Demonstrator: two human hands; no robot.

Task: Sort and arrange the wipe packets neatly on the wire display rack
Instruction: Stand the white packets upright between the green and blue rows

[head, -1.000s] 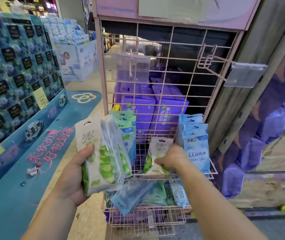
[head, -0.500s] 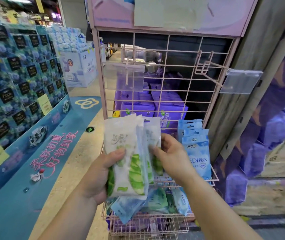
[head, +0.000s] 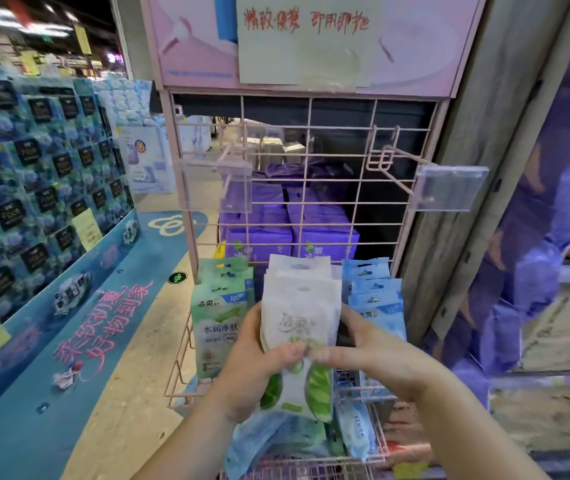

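A stack of white wipe packets (head: pixel 300 306) with green leaf print stands upright in front of the pink wire rack (head: pixel 311 188). My left hand (head: pixel 255 362) grips the stack from the left, thumb across its front. My right hand (head: pixel 363 351) holds its right side, thumb meeting the left thumb. On the rack's shelf a row of green packets (head: pixel 221 317) stands to the left and a row of blue packets (head: pixel 377 299) to the right. Loose blue and green packets (head: pixel 276 441) lie in the lower basket.
Two hooks with clear price tag holders (head: pixel 449 188) (head: pixel 217 185) jut out of the rack. Purple boxes (head: pixel 290 237) sit behind the wire. A blue tissue display (head: pixel 34 188) fills the left side, and a wooden post (head: pixel 477 140) stands right of the rack.
My right hand brought one more white packet from the shelf to the stack. Both hands now hold the stack together, squared up at the shelf's middle. The camera has tilted upward.
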